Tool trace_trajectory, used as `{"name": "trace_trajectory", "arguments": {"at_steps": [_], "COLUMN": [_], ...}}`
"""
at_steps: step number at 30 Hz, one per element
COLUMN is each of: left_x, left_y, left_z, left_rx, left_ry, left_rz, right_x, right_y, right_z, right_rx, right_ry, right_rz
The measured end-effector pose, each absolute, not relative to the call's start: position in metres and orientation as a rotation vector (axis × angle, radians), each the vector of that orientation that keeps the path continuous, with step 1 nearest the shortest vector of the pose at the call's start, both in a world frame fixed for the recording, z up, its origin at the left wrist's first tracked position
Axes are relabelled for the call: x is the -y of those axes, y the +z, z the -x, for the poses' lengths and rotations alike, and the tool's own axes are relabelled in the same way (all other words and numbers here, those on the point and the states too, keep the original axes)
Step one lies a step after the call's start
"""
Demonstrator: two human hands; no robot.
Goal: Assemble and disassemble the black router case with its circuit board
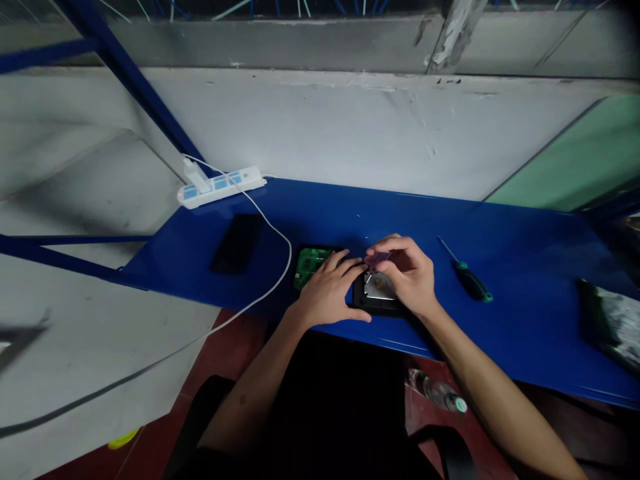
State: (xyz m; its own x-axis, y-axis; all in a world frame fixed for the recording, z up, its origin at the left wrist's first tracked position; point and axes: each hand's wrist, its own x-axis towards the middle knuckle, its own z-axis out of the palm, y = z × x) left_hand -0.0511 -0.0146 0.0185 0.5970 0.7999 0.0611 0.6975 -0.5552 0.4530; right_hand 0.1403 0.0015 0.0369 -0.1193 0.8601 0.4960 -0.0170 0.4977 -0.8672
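My left hand (330,288) lies over a black-framed device, fingers stretched out and apart. Under and beyond its fingertips a green circuit board (310,263) shows in a black casing. My right hand (413,273) is closed in a pinch around a small, see-through purple handle (379,261); the kind of tool is partly hidden by the fingers. Just below that handle is a silvery metal plate (381,288) set in a black housing (373,307), near the front edge of the blue table. The left fingertips come close to the purple handle; whether they touch it I cannot tell.
A green-and-black screwdriver (470,280) lies on the blue table (525,267) to the right. At left are a dark flat slab (237,243), a white power strip (223,187) and a trailing cable (287,250). A silvery bag (617,320) lies far right; a bottle (437,390) is below.
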Motion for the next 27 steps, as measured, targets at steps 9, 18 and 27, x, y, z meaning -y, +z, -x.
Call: {"name": "trace_trajectory", "arguments": {"at_steps": [9, 18, 27], "left_x": [0.0151, 0.0148, 0.0154], "left_y": [0.0182, 0.0157, 0.0225], "left_z": [0.0506, 0.0515, 0.0496], "left_rx": [-1.222, -1.251, -1.250], "left_ry": [0.335, 0.335, 0.310], "left_rz": [-2.436, -2.446, -2.454], "right_x": [-0.0007, 0.0043, 0.0016], "right_y": [0.0437, 0.0441, 0.0430], "right_z": [-0.1425, -0.1377, -0.1387], "right_rx": [1.548, 1.557, 1.578], "right_ry": [0.926, 1.116, 0.996], "right_rz": [0.801, 0.717, 0.765]}}
